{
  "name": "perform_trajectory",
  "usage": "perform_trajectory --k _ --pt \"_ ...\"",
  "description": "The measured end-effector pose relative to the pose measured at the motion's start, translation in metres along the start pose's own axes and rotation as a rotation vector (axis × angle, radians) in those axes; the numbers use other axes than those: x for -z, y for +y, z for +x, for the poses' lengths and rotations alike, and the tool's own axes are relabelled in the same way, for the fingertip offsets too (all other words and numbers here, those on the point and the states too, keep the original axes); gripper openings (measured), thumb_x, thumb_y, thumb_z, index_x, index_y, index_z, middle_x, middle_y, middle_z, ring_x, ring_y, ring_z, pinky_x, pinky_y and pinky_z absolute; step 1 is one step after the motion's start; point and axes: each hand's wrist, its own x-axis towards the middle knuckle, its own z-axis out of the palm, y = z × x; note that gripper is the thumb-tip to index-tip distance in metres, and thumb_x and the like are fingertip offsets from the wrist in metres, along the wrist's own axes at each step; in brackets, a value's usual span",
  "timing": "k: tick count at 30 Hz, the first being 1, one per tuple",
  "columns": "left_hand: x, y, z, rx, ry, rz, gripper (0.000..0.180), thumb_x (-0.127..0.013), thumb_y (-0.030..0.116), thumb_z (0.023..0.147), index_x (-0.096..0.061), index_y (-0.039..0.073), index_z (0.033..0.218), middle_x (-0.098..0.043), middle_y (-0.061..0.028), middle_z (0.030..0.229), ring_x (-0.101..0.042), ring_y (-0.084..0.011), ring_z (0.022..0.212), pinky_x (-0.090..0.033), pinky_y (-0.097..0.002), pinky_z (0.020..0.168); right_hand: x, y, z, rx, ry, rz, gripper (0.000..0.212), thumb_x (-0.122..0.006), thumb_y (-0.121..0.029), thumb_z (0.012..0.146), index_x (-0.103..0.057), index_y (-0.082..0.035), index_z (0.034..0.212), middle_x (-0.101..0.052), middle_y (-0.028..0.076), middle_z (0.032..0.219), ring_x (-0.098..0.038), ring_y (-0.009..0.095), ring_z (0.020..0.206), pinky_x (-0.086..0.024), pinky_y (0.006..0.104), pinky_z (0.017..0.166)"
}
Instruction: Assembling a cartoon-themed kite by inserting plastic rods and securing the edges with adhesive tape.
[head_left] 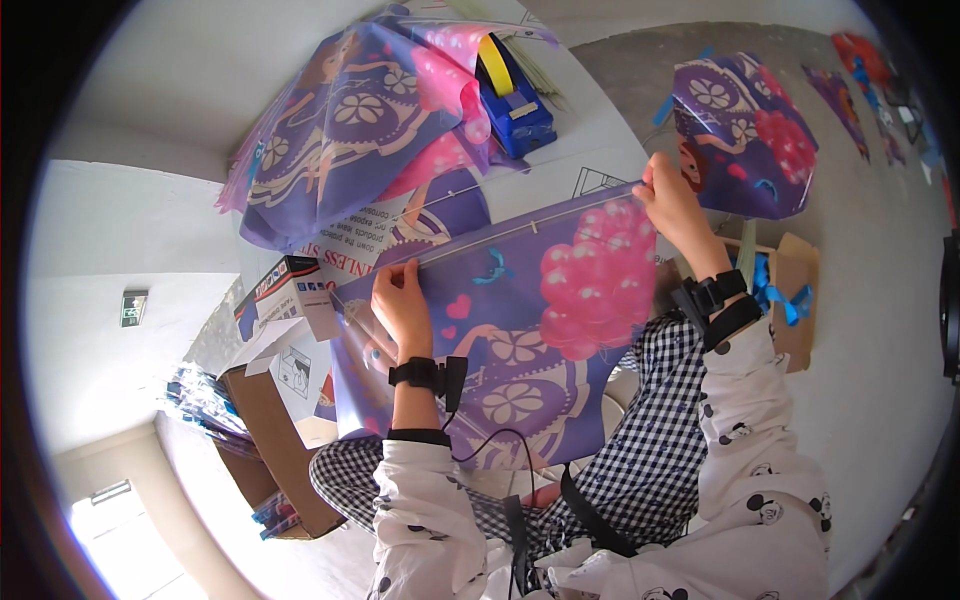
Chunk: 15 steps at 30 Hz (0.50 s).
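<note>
A thin purple plastic sheet, printed with pink balloons, hearts and part of a figure in a dress, hangs from the table edge down over my lap. Along its upper edge runs a slim whitish rod. My left hand is closed in a pinch at the left part of this edge. At the far right corner, my right hand pinches the same edge between thumb and fingers. The edge is stretched taut between both hands. What lies inside each pinch is hidden by the fingers.
More printed purple sheets lie heaped on the white table, beside a blue tape dispenser. A small carton stands at the table's left. One purple sheet is on the floor at right, near an open cardboard box with blue ribbons.
</note>
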Motion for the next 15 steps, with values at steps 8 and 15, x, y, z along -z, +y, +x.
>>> perform_trajectory --k 8,15 --pt "-0.001 0.0 0.0 0.001 -0.001 0.022 0.022 -0.072 0.017 0.086 -0.063 -0.001 0.077 -0.063 -0.0115 0.073 -0.06 -0.0263 0.066 -0.047 -0.0381 0.065 0.004 -0.014 0.0 -0.047 -0.038 0.018 0.022 -0.064 0.0 0.086 -0.045 0.002 0.096 -0.059 0.024 0.091 -0.059 0.046 0.09 -0.047 0.0472 0.072" --pt "-0.002 -0.002 -0.001 -0.024 0.001 0.035 0.022 -0.072 0.016 0.086 -0.061 -0.001 0.077 -0.062 -0.0113 0.073 -0.059 -0.0266 0.066 -0.047 -0.0387 0.065 0.003 -0.016 0.0 -0.05 -0.038 -0.021 0.022 -0.063 -0.001 0.086 -0.045 0.003 0.097 -0.06 0.025 0.092 -0.059 0.046 0.09 -0.047 0.0486 0.073"
